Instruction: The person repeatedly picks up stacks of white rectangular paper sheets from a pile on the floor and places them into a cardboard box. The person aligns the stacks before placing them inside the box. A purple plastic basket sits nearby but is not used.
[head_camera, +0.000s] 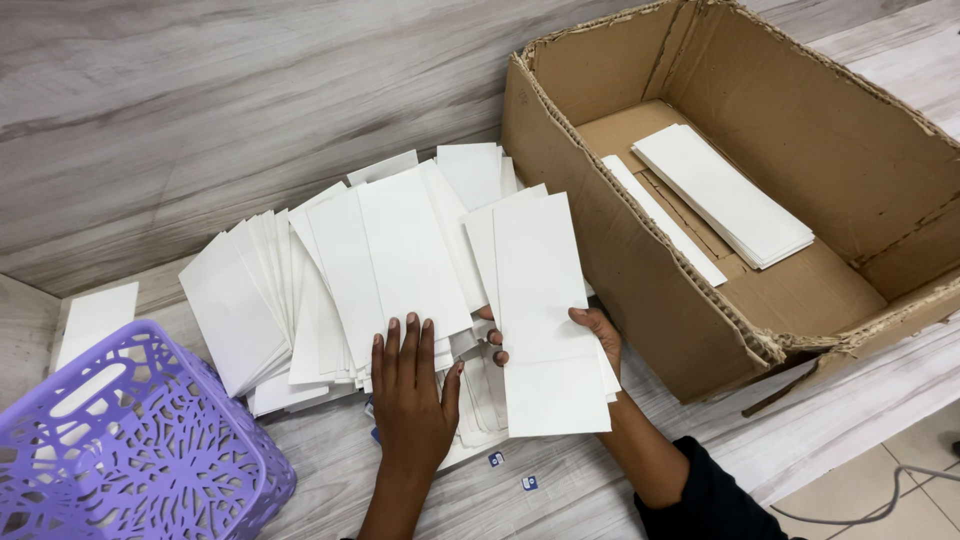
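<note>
Right hand (597, 340) grips a small stack of white paper envelopes (545, 310); left hand (410, 385) lies flat, open, on the fanned white envelope pile (330, 270). Brown cardboard box (620, 250) beside the grip holds few; most remain outside.

Left hand (412, 385) lies palm down, fingers extended forward and held close together, thumb angled out to the right; its bare forearm runs straight down to the lower edge of view. Right hand (590, 338) is turned palm up, fingers curled in a grip, thumb tip showing at its left. Right forearm angles down to the right into a dark sleeve.
</note>
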